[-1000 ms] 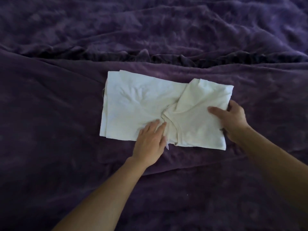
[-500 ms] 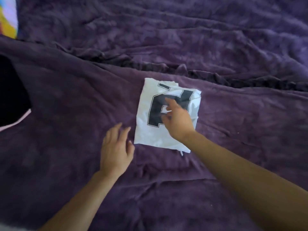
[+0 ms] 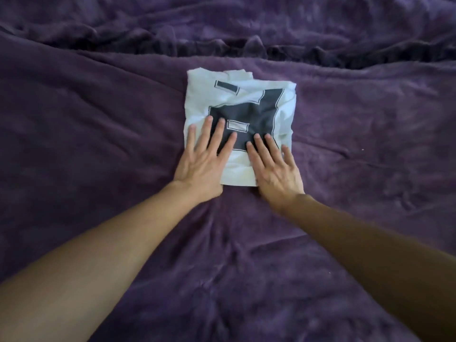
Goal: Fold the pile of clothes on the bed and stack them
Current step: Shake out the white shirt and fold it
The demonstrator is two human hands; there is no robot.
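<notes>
A white shirt (image 3: 259, 92) with a large dark printed figure lies folded into a compact square on the purple bedspread, in the middle of the view. My left hand (image 3: 206, 159) lies flat on its near left part with fingers straight and spread. My right hand (image 3: 274, 166) presses flat on its near right part, fingers straight. Both palms hang over the shirt's near edge onto the bed.
The purple plush bedspread (image 3: 98, 144) fills the view. A dark rumpled fold (image 3: 246, 48) of it runs across just behind the shirt. No other clothes are in view.
The wide half-folded shirt has been folded over into a square with its print on top. My left hand moved from the bed onto the shirt, and both hands now press it flat.
</notes>
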